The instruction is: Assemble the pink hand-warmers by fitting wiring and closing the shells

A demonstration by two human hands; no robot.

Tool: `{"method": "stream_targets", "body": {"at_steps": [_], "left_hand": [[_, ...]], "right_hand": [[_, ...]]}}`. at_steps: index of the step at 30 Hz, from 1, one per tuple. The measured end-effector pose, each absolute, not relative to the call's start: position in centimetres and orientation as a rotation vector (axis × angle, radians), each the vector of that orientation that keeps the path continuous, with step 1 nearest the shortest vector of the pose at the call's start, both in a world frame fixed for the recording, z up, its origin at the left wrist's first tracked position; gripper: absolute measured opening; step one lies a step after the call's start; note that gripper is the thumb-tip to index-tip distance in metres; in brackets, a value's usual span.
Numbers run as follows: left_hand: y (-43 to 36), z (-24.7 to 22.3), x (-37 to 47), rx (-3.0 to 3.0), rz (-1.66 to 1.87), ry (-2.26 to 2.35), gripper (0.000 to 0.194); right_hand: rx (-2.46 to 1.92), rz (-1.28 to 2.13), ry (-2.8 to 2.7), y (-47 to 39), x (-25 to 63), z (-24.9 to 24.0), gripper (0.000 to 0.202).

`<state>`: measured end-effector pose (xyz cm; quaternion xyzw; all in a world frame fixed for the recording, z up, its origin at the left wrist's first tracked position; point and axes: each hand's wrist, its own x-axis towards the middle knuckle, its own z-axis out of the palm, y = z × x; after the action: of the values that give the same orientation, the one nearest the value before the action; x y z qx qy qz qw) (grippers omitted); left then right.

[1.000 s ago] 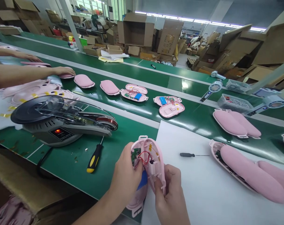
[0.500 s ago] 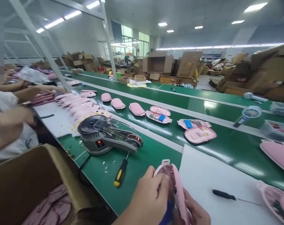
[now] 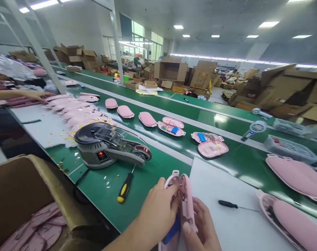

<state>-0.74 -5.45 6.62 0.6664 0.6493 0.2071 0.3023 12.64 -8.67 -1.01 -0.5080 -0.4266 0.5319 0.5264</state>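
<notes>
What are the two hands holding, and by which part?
A partly open, oval pink plastic casing: left hand around the left half near its upper end, right hand at the right half's rim.

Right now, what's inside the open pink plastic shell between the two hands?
Inside the open pink plastic shell: a blue block low down, thin reddish wires nearer the top. The bare left hand covers much of the left half; what's beneath can't be seen.
</notes>
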Motion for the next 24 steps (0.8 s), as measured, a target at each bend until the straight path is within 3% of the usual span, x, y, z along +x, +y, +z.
{"method": "stream_targets", "body": {"at_steps": [2, 6, 12, 18, 24], "left_hand": [[-5.4, 6.2, -0.7, 1.730, 0.643, 1.642, 0.039], [-5.0, 4.3, -0.7, 1.466, 0.914, 1.499, 0.071], [-4.5, 3.4, -0.6, 1.242, 1.088, 1.371, 0.037], [-4.2, 2.4, -1.1, 0.682, 0.978, 0.824, 0.058], [-3.9, 1.4, -1.5, 0.802, 0.868, 0.623, 0.087]], "right_hand": [[-1.229, 1.256, -0.956, -8.6, 12.3, -0.2, 0.060], [-1.313, 1.212, -0.919, -8.7, 12.6, 0.4, 0.057], [-1.393, 1.188, -0.963, -9.1, 12.6, 0.7, 0.059], [-1.328, 1.285, -0.973, -9.7, 12.4, 0.8, 0.059], [-1.251, 1.324, -1.076, -9.8, 13.2, 0.3, 0.055]]}}
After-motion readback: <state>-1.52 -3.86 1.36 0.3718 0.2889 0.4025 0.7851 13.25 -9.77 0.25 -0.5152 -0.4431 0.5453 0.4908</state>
